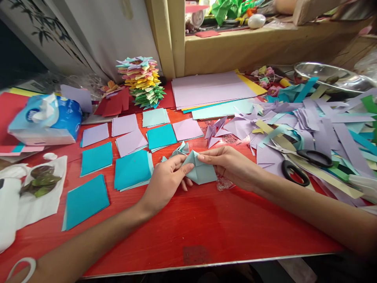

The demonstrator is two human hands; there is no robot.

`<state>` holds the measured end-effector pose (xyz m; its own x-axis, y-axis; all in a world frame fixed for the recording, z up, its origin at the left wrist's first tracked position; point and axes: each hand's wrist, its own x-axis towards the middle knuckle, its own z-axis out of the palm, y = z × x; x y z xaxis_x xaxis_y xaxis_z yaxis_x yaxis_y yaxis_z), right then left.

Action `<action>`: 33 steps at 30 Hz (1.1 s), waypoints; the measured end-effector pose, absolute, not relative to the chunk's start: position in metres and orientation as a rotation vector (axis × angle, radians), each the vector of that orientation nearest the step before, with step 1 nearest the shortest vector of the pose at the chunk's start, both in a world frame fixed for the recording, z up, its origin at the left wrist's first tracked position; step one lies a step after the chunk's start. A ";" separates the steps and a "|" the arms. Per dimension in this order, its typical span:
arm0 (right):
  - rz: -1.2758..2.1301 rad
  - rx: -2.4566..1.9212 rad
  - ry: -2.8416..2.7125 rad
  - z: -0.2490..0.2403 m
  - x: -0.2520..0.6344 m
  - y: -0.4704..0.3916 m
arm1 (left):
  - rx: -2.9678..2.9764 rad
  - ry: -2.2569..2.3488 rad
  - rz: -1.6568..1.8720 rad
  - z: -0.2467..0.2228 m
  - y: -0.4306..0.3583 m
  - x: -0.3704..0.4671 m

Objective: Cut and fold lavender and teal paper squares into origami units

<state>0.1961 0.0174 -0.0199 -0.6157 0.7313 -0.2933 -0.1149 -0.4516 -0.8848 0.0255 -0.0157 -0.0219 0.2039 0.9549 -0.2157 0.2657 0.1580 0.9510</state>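
Observation:
A pale blue-green sheet of origami paper (204, 173), partly folded to a point at its top, is held up between both hands over the red table (188, 220). My left hand (169, 177) pinches its left edge between thumb and fingers. On the opposite side, my right hand (226, 163) grips the upper right part, thumb on the front. Just behind the left hand lies a small folded pale piece (181, 148), partly hidden. Folded purple pieces (216, 131) rest beyond the right hand.
Stacks of teal squares (132, 169) and purple squares (125, 125) spread to the left. A tissue pack (47, 118) stands farther left. Black-handled scissors (294, 169) lie among paper strips (335, 137) at right. A tower of folded paper (143, 82) rises at the back.

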 end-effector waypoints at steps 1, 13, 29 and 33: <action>2.103 -0.920 -1.204 -0.020 0.196 0.017 | 1.341 1.291 0.769 -0.022 -0.016 0.026; 1.997 -0.928 -1.282 -0.023 0.197 0.016 | 1.358 1.282 0.774 -0.021 -0.018 0.027; 1.801 -1.147 -1.881 -0.014 0.207 0.031 | 1.626 1.392 0.956 -0.015 -0.025 0.028; 1.722 -1.152 -1.751 -0.013 0.214 0.043 | 1.523 1.402 1.113 -0.016 -0.025 0.026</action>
